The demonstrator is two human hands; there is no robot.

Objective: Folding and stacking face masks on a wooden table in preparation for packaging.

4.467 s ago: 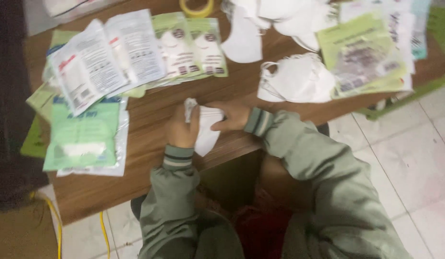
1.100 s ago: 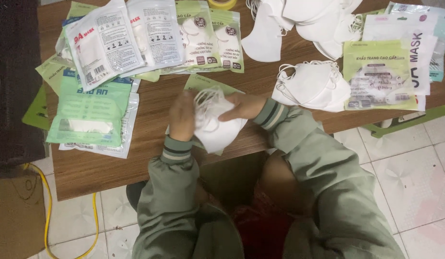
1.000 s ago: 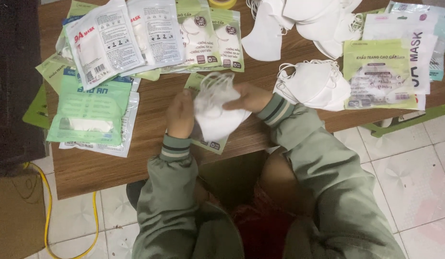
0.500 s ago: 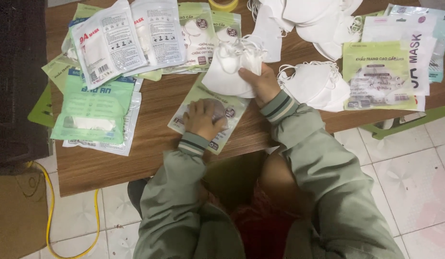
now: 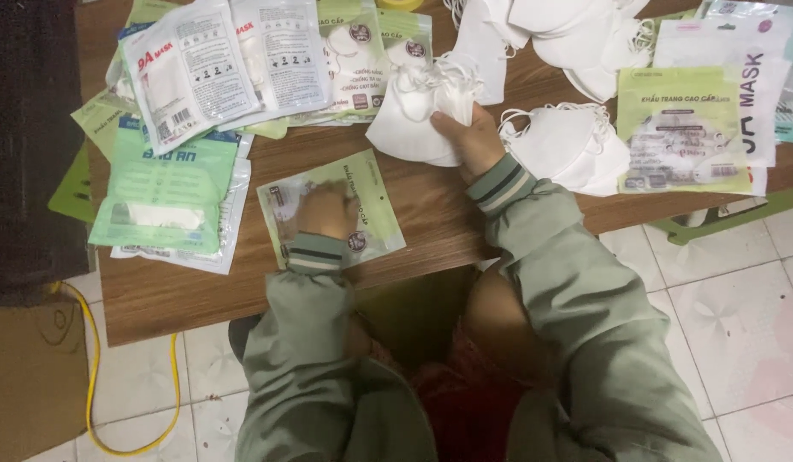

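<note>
My right hand point(image 5: 467, 137) grips a folded white face mask point(image 5: 414, 115) and holds it over the brown wooden table point(image 5: 431, 201), near the back. My left hand point(image 5: 326, 210) rests flat on a light green plastic mask pouch point(image 5: 371, 205) lying on the table near the front edge. Both arms wear grey-green sleeves with striped cuffs.
Several printed mask packets point(image 5: 217, 68) fan out at the back left, with a green packet point(image 5: 161, 192) below them. Loose white masks point(image 5: 568, 150) and more packets point(image 5: 683, 128) lie at the right. A yellow cable point(image 5: 93, 359) runs over the tiled floor on the left.
Both hands were together on the mask over the pouch. The right hand has since lifted the mask away toward the back, and the left hand has dropped onto the green pouch.
</note>
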